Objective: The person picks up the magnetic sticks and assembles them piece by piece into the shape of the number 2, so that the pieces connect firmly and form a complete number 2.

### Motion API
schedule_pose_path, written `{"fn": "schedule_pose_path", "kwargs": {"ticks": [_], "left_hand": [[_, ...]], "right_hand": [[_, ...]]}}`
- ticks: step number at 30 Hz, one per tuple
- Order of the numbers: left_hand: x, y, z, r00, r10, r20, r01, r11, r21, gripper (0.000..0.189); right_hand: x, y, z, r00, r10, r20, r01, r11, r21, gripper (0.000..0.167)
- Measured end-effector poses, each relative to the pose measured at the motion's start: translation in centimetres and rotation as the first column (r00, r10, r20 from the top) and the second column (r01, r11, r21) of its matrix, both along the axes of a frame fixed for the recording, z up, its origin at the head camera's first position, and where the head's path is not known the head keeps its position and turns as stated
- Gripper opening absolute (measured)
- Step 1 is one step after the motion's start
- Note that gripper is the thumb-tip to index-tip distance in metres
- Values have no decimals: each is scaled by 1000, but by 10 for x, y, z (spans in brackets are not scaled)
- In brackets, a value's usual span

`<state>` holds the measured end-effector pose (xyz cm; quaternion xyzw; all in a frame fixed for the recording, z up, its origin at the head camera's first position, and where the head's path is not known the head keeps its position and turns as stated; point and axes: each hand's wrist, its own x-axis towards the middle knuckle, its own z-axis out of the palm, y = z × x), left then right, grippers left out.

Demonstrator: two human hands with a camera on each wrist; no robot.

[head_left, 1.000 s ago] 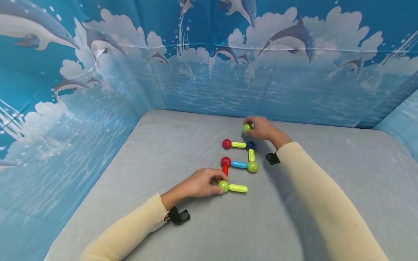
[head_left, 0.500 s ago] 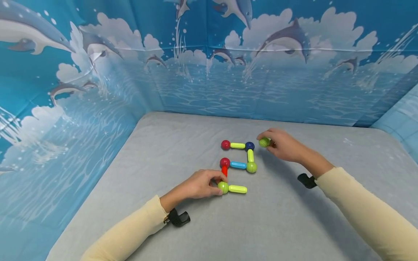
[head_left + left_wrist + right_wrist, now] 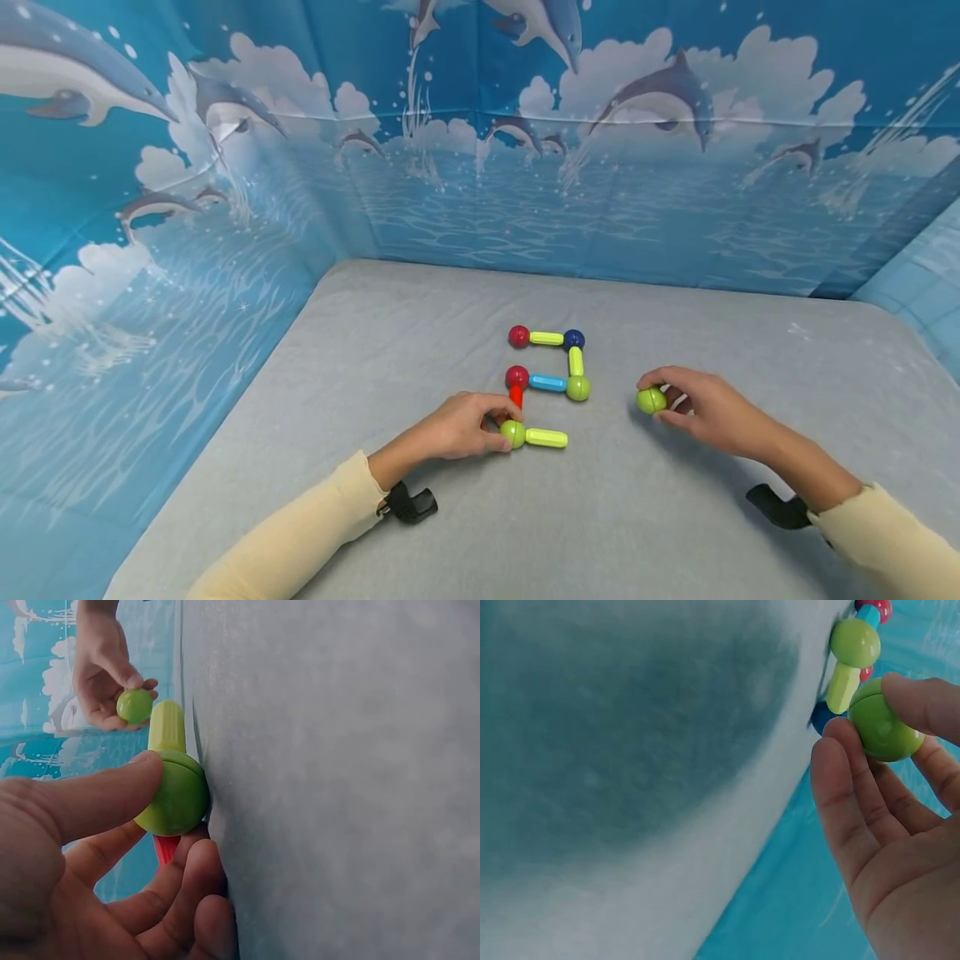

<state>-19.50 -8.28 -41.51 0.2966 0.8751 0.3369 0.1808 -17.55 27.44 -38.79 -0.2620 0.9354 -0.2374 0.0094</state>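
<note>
My left hand (image 3: 457, 425) pinches a green ball (image 3: 513, 433) at the near end of a chain of balls and rods. From that ball a yellow-green rod (image 3: 547, 438) points right, its far end free, and a red rod (image 3: 516, 398) runs back to a red ball (image 3: 517, 377). A blue rod (image 3: 547, 382) links this to another green ball (image 3: 578, 387). Right of the chain, my right hand (image 3: 712, 412) holds a loose green ball (image 3: 651, 401) between thumb and fingers; the right wrist view shows this ball (image 3: 885, 720) gripped above the surface.
The chain continues with a yellow-green rod (image 3: 576, 362), a dark blue ball (image 3: 573, 339), another yellow-green rod (image 3: 546, 338) and a red ball (image 3: 519, 336). Everything lies on a grey cloth surface (image 3: 420, 333). A dolphin-print curtain (image 3: 480, 200) stands along its back and left.
My right hand has carried the loose green ball from behind the chain to its right and nearer to me. The left hand keeps its hold on the chain's near ball.
</note>
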Motion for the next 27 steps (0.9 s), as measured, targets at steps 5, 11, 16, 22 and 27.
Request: {"fn": "schedule_pose_path", "kwargs": {"ticks": [5,11,16,22,27], "left_hand": [[0,1,0,1000,7,-5,-7,1000,-4,28],[0,1,0,1000,11,0,-11,1000,0,27],[0,1,-1,1000,9,5,-9,1000,-5,28],[-1,2,0,1000,12,-9,-12,1000,-6,28],[-1,2,-1,1000,10,-11,-10,1000,-2,27]], "right_hand": [[6,-1,-7,1000,22,17,-22,999,-29,38],[12,-7,-11,998,66,-11,-66,995,-69,39],[18,-13,-13,997,68,-35,-71,995,-68,40],[21,-20,-11,996,78,35,-75,995,-60,40],[19,-25,-9,992,75,100,-71,997,-43,37]]}}
